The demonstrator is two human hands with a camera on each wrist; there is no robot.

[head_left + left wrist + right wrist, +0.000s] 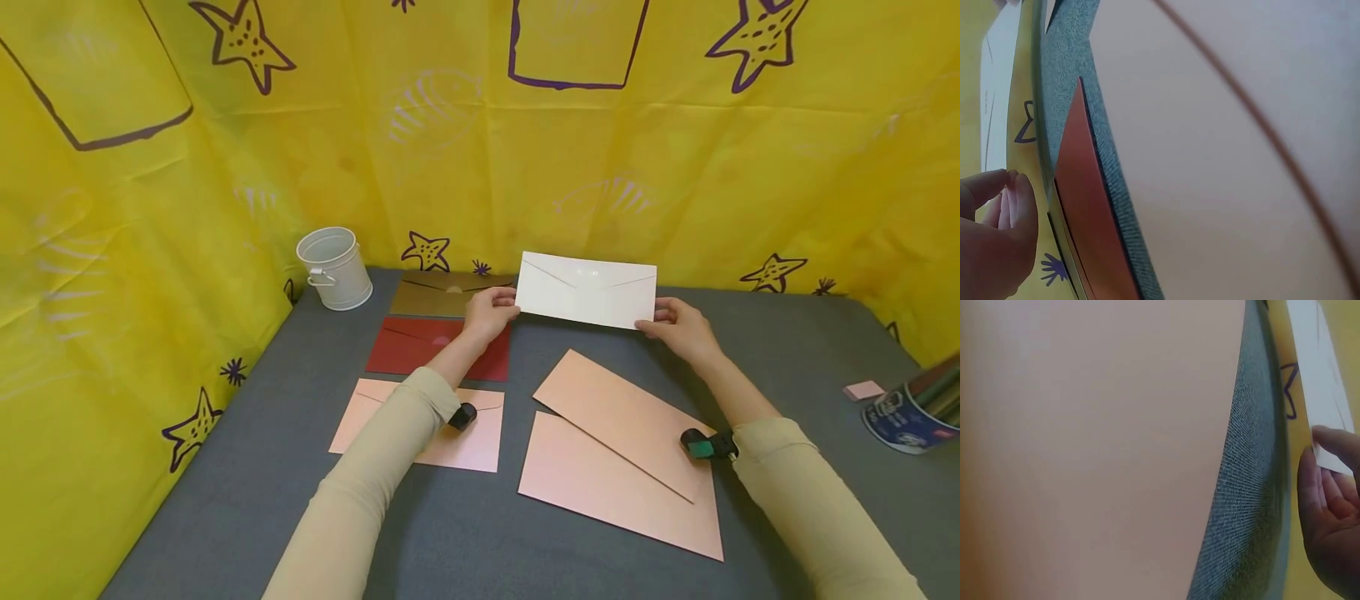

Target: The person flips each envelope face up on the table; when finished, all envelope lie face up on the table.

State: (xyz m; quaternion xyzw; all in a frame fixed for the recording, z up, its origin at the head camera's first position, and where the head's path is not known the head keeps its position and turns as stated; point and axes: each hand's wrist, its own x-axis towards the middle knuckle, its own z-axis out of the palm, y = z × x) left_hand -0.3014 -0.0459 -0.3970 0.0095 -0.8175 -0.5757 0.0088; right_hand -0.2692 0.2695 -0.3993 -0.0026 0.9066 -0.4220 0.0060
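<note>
At twelve o'clock on the worktop, we held a white envelope, probably light, bendable and easily creased, best taken by its ends, left hand and right hand grips pinching its eight- and four-o'clock corners.

Soft, fairly even light filled the head view; small glare spots showed on the white envelope, and faint shadows lay on the grey surface. The can at the right edge looked stretched and blurred. Both wrist views were dimmer and hazy, edges bowed, the near pink envelope on the left out of focus.
</note>
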